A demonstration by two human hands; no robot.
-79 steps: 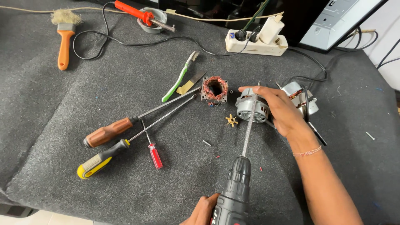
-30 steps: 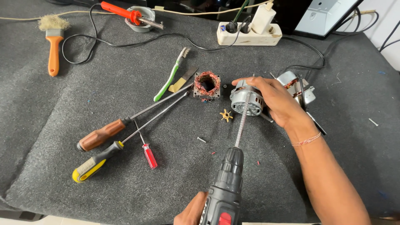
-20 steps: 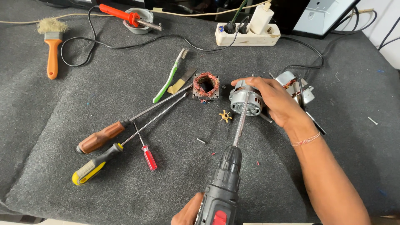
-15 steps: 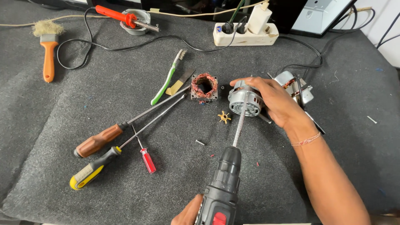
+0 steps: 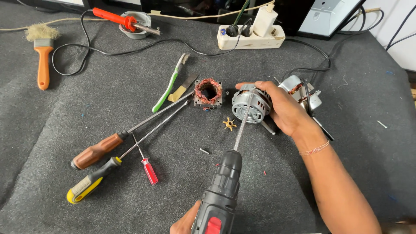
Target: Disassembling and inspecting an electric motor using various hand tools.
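Observation:
My right hand [image 5: 284, 106] grips a round grey motor housing [image 5: 250, 105] standing on the dark mat. My left hand [image 5: 186, 222], at the bottom edge, holds a black and red cordless drill [image 5: 220, 195]. The drill's long bit [image 5: 242, 125] reaches up to the top of the housing. A copper-wound stator [image 5: 208, 92] lies just left of the housing. A small yellow fan wheel [image 5: 229, 124] sits below it. Another motor part [image 5: 303, 91] with copper windings lies behind my right hand.
Two long screwdrivers [image 5: 117, 141] and a small red one [image 5: 148, 167] lie left. A green toothbrush [image 5: 170, 84], an orange brush [image 5: 42, 56], a red soldering iron [image 5: 119, 19] and a white power strip [image 5: 251, 37] sit farther back. Loose screws [image 5: 204, 151] dot the mat.
The view has shifted slightly. Both hands, the drill and the housing stay in nearly the same pose, with the bit still on the housing.

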